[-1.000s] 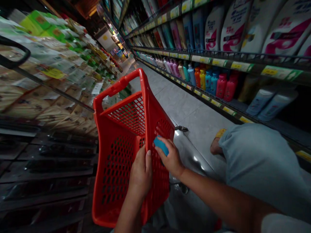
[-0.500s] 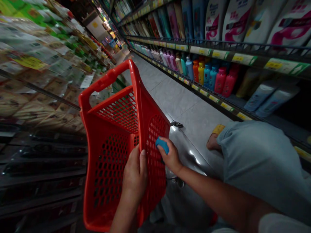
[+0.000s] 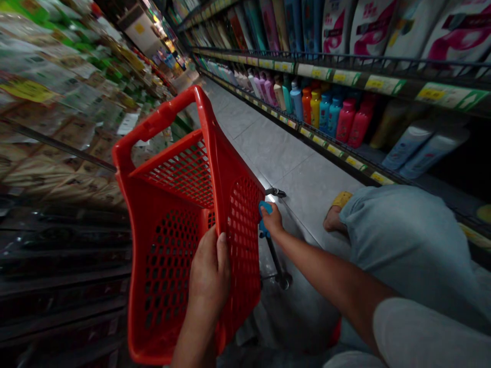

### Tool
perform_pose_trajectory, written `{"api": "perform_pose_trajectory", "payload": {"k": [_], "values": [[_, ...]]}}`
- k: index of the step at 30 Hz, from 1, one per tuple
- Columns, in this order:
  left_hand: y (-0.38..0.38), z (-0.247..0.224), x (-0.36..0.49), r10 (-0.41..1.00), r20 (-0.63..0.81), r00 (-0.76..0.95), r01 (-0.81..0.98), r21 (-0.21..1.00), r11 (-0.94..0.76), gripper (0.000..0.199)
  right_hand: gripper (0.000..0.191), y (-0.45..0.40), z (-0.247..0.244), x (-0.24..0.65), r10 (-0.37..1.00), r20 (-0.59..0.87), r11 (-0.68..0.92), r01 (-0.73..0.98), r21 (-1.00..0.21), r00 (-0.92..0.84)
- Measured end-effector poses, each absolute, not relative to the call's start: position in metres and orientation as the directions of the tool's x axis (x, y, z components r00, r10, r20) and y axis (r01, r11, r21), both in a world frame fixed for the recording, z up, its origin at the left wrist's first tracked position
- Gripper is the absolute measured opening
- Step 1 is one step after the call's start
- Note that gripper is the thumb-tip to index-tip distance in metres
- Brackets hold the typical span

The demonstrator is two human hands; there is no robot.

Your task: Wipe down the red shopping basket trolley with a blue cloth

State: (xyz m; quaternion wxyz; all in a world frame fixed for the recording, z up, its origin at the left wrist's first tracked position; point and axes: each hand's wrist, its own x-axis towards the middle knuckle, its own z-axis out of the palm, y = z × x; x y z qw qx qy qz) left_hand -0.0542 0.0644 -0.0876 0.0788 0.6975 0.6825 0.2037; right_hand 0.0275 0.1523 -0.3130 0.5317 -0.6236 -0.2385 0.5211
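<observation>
Since half a second ago, the right hand (image 3: 273, 221) and its blue sponge (image 3: 263, 226) have slid along the cart's outer side to the edge of the panel, while the left hand (image 3: 209, 271) keeps its place on the rim.

At the far left, dark boxed goods (image 3: 57, 255) lie in rows below stacked clear-wrapped packages (image 3: 57, 107), with a yellow label (image 3: 28, 90) among them and a thin metal rod (image 3: 61, 145) crossing in front. Next stands the red plastic shopping cart (image 3: 128, 220), with perforated walls and a looped handle (image 3: 161, 116). The left hand grips its rim, thumb pressed on the outside, the other fingers curled inward and mostly hidden. To the right of the panel, the right hand pinches the blue sponge between thumb and fingers; whether the sponge touches the panel edge is hard to tell. Beside that hand are two dark casters (image 3: 284, 281), on the grey tiled floor (image 3: 295, 158). Farther right come a foot in a yellow clog (image 3: 342, 199) and a knee in pale blue trousers (image 3: 406, 235). Shelves (image 3: 387, 82) along the right carry shampoo bottles (image 3: 370, 28) above smaller coloured bottles (image 3: 347, 120).
</observation>
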Motion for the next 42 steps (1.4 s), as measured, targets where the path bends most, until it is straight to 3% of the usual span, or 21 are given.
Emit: {"api": "perform_pose_trajectory", "payload": {"k": [6, 12, 16, 23, 27, 30, 36, 42], "values": [[0.066, -0.087, -0.052, 0.983, 0.186, -0.006, 0.916, 0.395, -0.069, 0.043, 0.025, 0.172, -0.305, 0.034, 0.864, -0.389, -0.317, -0.255, -0.913, 0.319], [0.072, -0.089, -0.055, 0.983, 0.179, -0.047, 0.919, 0.393, -0.028, 0.044, 0.033, 0.093, -0.223, 0.029, 0.979, -0.042, 0.010, -0.257, -0.966, 0.198], [0.074, -0.091, -0.057, 0.979, 0.194, -0.054, 0.903, 0.427, -0.035, 0.046, 0.027, 0.080, -0.202, 0.035, 0.989, 0.095, 0.120, -0.232, -0.965, 0.117], [0.083, -0.088, -0.058, 0.973, 0.229, 0.006, 0.904, 0.414, -0.103, 0.050, 0.031, 0.122, -0.199, 0.040, 0.983, 0.021, 0.050, -0.155, -0.987, 0.182], [0.049, -0.080, -0.077, 0.987, 0.151, 0.056, 0.909, 0.401, -0.113, 0.049, 0.044, 0.047, -0.181, 0.040, 0.990, 0.141, 0.140, -0.178, -0.974, 0.006], [0.009, -0.082, -0.086, 0.994, 0.084, 0.067, 0.924, 0.372, -0.094, 0.046, 0.043, 0.029, -0.179, 0.039, 0.978, 0.197, 0.183, -0.174, -0.968, -0.066], [-0.026, -0.111, -0.079, 0.945, 0.326, -0.001, 0.985, 0.162, -0.055, 0.043, 0.033, 0.064, -0.187, 0.028, 0.993, 0.096, 0.107, -0.179, -0.978, 0.073], [-0.020, -0.131, -0.074, 0.876, 0.482, -0.011, 0.999, 0.037, -0.008, 0.039, 0.038, 0.011, -0.215, 0.028, 0.997, 0.066, 0.055, -0.214, -0.975, -0.046]]}}
